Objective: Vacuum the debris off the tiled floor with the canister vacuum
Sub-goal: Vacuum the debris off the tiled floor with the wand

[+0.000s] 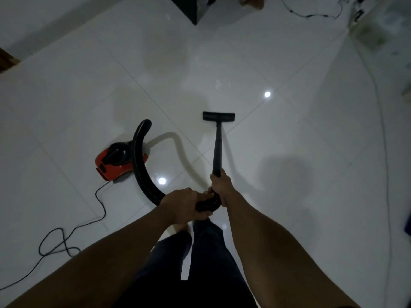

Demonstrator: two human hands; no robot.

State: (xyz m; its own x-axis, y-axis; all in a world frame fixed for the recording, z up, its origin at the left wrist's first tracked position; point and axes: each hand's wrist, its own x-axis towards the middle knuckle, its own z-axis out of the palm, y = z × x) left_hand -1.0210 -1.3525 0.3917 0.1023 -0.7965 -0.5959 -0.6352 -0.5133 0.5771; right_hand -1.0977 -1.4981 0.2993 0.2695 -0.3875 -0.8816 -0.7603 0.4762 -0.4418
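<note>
A red and black canister vacuum [115, 161] sits on the white tiled floor [289, 141] to my left. Its black ribbed hose [139, 161] arches up and back to my hands. My left hand [184, 204] grips the hose near its end. My right hand [220, 185] grips the lower end of the black wand [217, 150]. The wand runs forward to the flat black floor nozzle [218, 116], which rests on the tiles ahead of me. No debris is plainly visible in the dim light.
The vacuum's black power cord [66, 241] loops over the floor at the lower left. A dark furniture corner [193, 10] stands at the top centre. Thin cables [311, 14] lie at the top right. A wall edge runs down the right side.
</note>
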